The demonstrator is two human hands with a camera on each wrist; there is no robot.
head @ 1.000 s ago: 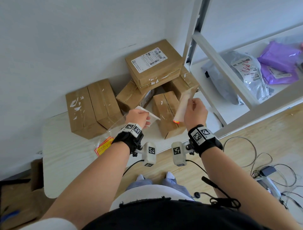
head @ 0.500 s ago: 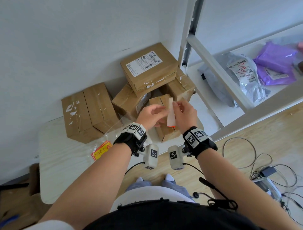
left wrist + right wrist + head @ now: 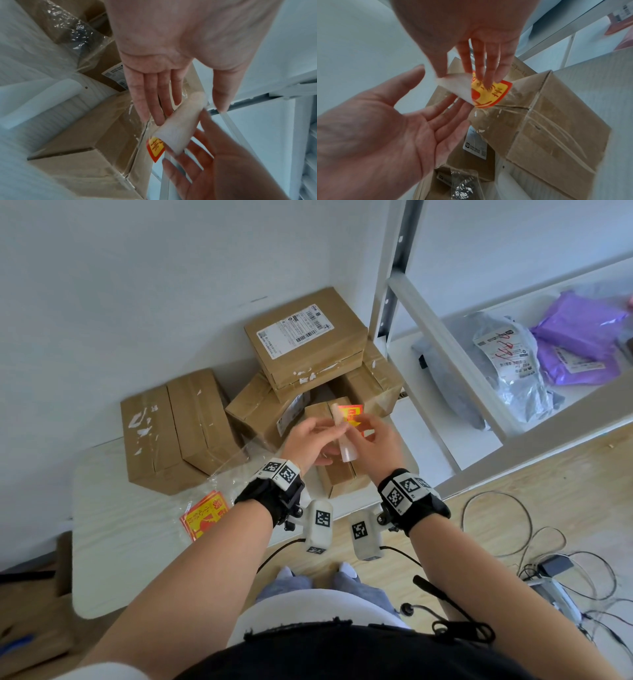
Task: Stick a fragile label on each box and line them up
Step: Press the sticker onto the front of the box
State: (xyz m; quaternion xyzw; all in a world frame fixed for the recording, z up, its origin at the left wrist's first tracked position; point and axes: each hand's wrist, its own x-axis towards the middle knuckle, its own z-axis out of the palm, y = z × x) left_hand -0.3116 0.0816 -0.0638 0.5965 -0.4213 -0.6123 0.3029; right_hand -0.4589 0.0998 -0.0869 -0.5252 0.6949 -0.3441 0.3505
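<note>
The thin, floppy fragile label (image 3: 350, 415) is pinched by right hand (image 3: 378, 445) fingers; its white backing (image 3: 346, 445) is pinched by left hand (image 3: 310, 441) fingers; edges are best held.

No legible text: blurred characters on the red-yellow sticker (image 3: 489, 93), unreadable print on box labels (image 3: 295, 329).

Soft daylight; wrist views blurred, edges warped.

Room: plain white wall (image 3: 144, 285); light wood-plank floor (image 3: 513, 508). Furniture: pale wood-grain table (image 3: 130, 529) set against the wall; white metal shelving unit (image 3: 455, 364) to the right (grey and purple mailer bags on its shelf). Loose cables (image 3: 534, 542) on the floor. Lighting: soft, even daylight.
</note>
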